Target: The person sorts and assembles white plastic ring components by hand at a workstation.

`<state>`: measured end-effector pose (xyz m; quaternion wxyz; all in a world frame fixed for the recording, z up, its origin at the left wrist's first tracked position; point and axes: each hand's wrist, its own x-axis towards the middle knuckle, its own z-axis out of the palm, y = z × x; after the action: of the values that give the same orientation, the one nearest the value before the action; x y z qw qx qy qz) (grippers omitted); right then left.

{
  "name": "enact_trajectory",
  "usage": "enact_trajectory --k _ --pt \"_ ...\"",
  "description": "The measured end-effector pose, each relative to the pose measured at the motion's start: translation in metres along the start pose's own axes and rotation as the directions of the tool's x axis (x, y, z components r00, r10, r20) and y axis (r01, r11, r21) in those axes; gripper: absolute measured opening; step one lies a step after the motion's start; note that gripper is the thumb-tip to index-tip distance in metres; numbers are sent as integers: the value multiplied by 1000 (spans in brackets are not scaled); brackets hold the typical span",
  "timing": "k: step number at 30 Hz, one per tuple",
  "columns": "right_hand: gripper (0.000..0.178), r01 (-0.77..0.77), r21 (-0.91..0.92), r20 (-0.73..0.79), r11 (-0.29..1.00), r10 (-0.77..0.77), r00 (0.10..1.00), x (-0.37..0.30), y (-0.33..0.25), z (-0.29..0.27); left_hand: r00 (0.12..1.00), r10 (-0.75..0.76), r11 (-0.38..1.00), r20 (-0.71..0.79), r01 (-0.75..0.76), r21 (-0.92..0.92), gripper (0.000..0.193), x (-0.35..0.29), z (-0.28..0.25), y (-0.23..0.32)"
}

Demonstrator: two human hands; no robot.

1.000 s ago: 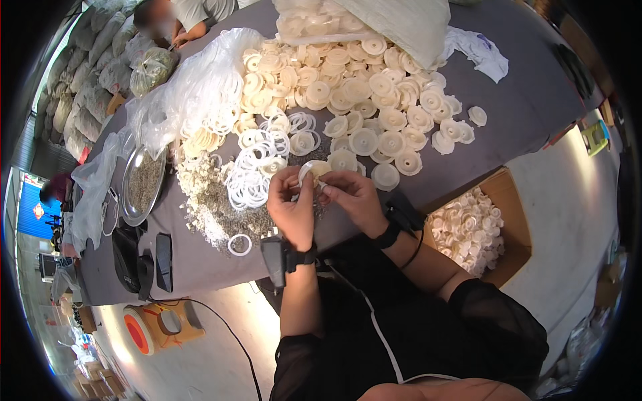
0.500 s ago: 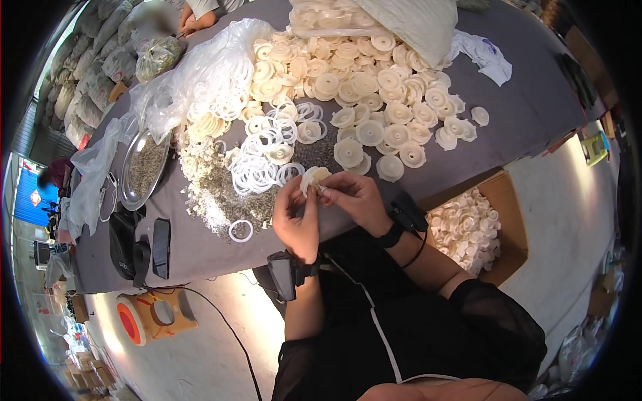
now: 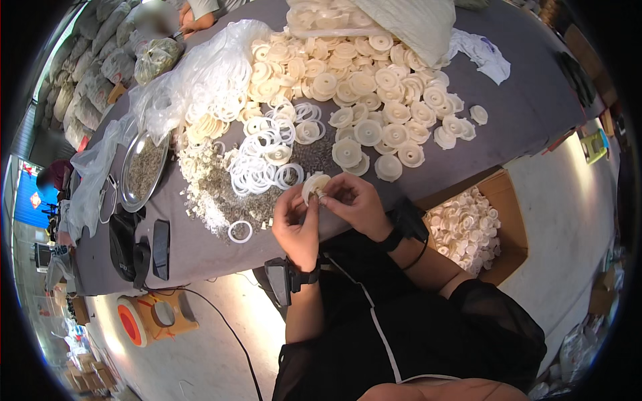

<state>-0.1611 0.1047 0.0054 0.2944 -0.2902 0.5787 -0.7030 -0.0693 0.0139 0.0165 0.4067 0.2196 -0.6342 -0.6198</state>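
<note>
Between my two hands, above the table's near edge, is a round cream plastic part (image 3: 315, 185) like those heaped on the table. My left hand (image 3: 296, 224) grips its left side between thumb and fingers. The thumb and fingertips of my right hand (image 3: 354, 202) are pinched together at the part's right side; whether a small piece sits in that pinch is hidden. Just beyond my hands lies a pile of white rings (image 3: 257, 160). Small clear and metallic-looking pieces (image 3: 257, 204) spread beside it, and a single white ring (image 3: 240, 231) lies nearer me.
Many cream round parts (image 3: 394, 113) cover the table's (image 3: 508, 113) far middle. A cardboard box (image 3: 513, 220) of similar parts stands low at right. At left are an oval metal tray (image 3: 132, 197) of small pieces, a phone (image 3: 161, 248) and a black pouch (image 3: 123, 246). Another person's hand (image 3: 197, 23) rests at the far edge.
The cream part has shifted and turned slightly between my fingers. My hands have moved only a little; the piles look the same.
</note>
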Motion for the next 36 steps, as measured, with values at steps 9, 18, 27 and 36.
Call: enact_trajectory --k 9,18,27,36 --pt "35 40 199 122 979 -66 990 4 0 -3 999 30 998 40 -28 -56 28 -9 -6 19" --pt "25 -80 288 106 954 51 993 6 10 -5 999 -33 998 42 31 57 30 -19 -3 21" --pt "19 -268 818 144 509 270 952 9 16 -23 952 186 918 -244 -80 388 12 -2 -96 -20" --pt "21 -263 764 129 589 260 957 6 16 -24 854 284 861 -435 -27 508 7 17 -178 -37"
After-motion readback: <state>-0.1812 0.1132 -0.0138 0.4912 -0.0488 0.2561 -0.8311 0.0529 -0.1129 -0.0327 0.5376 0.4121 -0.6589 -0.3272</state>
